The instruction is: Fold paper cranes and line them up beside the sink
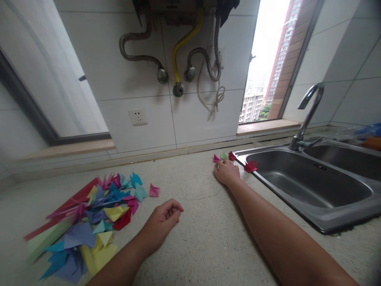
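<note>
Two bare forearms come up from the bottom edge over a speckled countertop (202,238). The left hand (162,224) rests near the middle of the counter with its fingers curled loosely inward; nothing shows between them, and it touches none of the paper. Just to its left lies a heap of folded origami pieces (98,210) in blue, yellow, pink, purple, red and green, some of them flat sheets, others already creased into pointed shapes. One small pink folded piece (154,191) sits apart at the right fringe of the heap, near the left hand but clear of it.

The right arm stretches further ahead. The right hand (226,172) lies palm down on the counter close to the corner of a stainless steel sink (327,214), fingers bent over something beneath; whether it grips anything cannot be told, since the palm hides it. Around its fingertips stand small folded figures: a magenta one (216,159) touching the hand's far left side, a green one (224,156) just beyond the knuckles, a red one (231,155) beside that, and another red figure (251,166) on the sink's rim just right of the hand.

A curved faucet (308,115) rises behind the basin. On the tiled wall hang flexible hoses (139,47) and a wall socket (138,117).
</note>
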`<control>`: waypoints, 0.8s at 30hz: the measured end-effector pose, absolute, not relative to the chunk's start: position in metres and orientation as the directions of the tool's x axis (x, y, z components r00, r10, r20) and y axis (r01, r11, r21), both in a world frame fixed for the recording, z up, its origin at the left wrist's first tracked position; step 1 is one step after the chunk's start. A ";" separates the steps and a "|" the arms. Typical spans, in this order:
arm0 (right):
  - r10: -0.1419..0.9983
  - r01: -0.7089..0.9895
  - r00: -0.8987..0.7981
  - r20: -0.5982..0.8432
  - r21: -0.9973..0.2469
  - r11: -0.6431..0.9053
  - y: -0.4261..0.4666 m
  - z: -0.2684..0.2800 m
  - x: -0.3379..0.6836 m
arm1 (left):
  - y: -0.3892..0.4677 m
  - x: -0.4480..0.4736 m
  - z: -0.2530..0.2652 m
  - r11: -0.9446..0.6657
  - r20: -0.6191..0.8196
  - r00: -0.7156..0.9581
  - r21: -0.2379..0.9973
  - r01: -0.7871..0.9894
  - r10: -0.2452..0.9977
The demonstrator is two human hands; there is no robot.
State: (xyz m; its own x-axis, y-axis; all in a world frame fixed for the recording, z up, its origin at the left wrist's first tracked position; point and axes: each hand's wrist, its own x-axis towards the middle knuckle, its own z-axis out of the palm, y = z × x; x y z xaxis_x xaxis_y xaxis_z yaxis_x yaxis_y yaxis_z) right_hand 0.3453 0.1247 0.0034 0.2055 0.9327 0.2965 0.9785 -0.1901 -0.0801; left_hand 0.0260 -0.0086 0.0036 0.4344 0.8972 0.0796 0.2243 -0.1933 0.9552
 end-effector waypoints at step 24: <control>0.939 0.987 0.161 0.303 -0.058 -0.151 0.135 -0.002 0.348 | -0.007 0.026 0.002 -0.201 0.086 0.441 0.955 0.220 0.894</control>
State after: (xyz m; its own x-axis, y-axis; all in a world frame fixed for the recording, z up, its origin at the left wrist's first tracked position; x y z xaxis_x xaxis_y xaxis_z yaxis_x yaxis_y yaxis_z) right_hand 0.3479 0.1352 -0.0018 0.1613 0.9394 0.3026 0.9869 -0.1509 -0.0576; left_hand 0.0261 -0.0075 0.0022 0.4407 0.8935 0.0861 0.2201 -0.2006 0.9546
